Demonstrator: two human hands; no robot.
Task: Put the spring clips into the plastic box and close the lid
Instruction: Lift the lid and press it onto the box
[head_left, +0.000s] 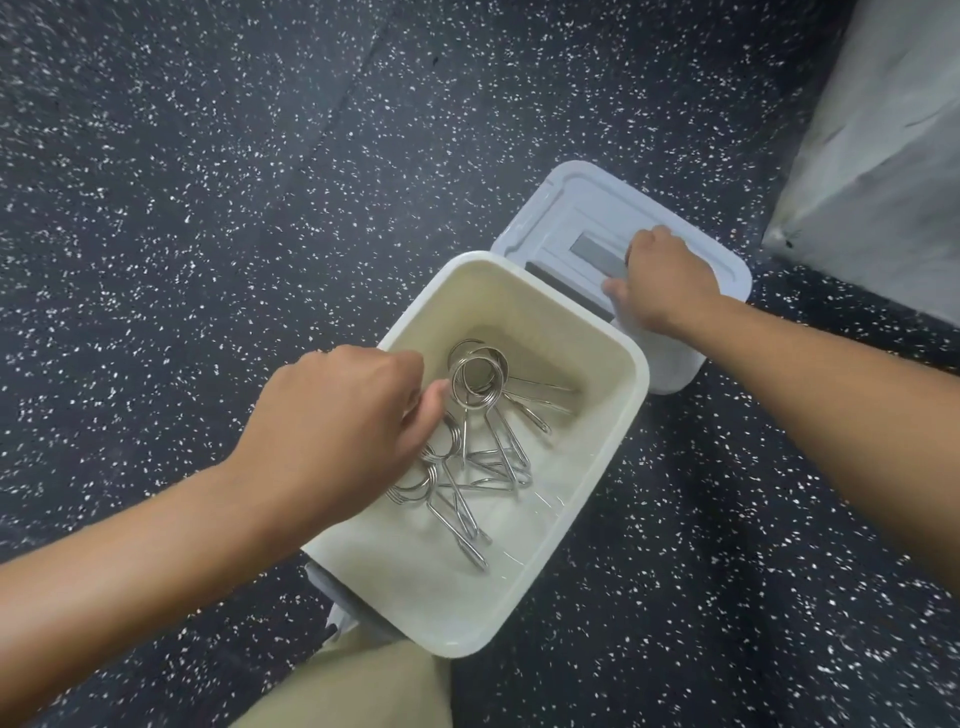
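A white plastic box (582, 499) stands open on the dark speckled floor. Several metal spring clips (470, 441) lie in a heap on its bottom. My left hand (337, 415) reaches over the box's left rim, its fingers curled down among the clips and touching one near the coiled ring (475, 376); I cannot see whether it grips it. The pale grey lid (571, 208) lies flat on the floor just behind the box, at its far right corner. My right hand (660, 283) rests on the lid with its fingers closed around the lid's handle area.
A grey block or padded wall (878, 156) rises at the right edge. My knee in beige trousers (363, 686) is right below the box. The speckled rubber floor (208, 208) spreads all around.
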